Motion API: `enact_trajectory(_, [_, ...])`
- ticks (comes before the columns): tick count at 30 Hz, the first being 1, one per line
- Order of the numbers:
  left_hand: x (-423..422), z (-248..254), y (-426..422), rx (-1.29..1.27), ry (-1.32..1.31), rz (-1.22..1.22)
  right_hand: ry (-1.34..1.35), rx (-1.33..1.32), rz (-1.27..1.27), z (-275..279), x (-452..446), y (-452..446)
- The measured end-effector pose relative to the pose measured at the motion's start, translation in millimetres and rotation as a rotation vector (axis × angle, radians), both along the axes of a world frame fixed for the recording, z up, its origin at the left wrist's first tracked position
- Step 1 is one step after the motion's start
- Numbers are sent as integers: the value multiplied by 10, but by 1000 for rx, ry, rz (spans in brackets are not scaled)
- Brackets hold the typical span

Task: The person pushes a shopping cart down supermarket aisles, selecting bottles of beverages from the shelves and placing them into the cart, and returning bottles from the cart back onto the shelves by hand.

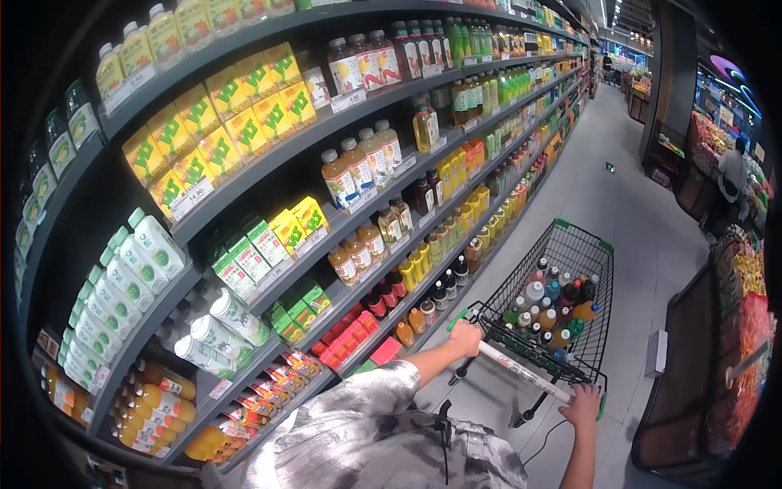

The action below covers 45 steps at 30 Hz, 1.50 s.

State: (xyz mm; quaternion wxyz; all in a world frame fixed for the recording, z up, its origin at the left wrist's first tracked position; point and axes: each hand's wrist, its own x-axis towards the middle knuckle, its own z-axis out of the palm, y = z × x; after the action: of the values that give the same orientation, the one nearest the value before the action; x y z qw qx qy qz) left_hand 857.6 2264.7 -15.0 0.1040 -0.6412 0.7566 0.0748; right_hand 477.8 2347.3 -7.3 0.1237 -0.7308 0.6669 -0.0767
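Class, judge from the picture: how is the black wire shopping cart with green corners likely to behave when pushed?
The cart probably feels heavy to start, since many capped, multicoloured bottles crowd its handle end. It should then roll fairly easily, as the grey tiled floor looks smooth. Sharp turns might topple bottles, with room left at the front.

Supermkt aisle: drinks shelves (375,191) w/ price tags (349,101), shopping cart (588,244).

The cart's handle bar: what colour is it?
Handle bar is mostly white, shown best in the head view.
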Motion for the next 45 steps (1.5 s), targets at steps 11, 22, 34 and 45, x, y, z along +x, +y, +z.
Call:
enact_trajectory(11, [18, 103, 20, 146, -36, -14, 172, -34, -81, -274, 12, 9])
enact_trajectory(22, [77, 215, 71, 127, 22, -51, 90, -178, -85, -201, 95, 67])
enact_trajectory(34, [125, -142, 73, -55, 49, -16, 113, -238, -100, -228, 141, 33])
enact_trajectory(45, [111, -170, 105, -225, 59, -47, 65, -306, -82, -215, 142, 63])
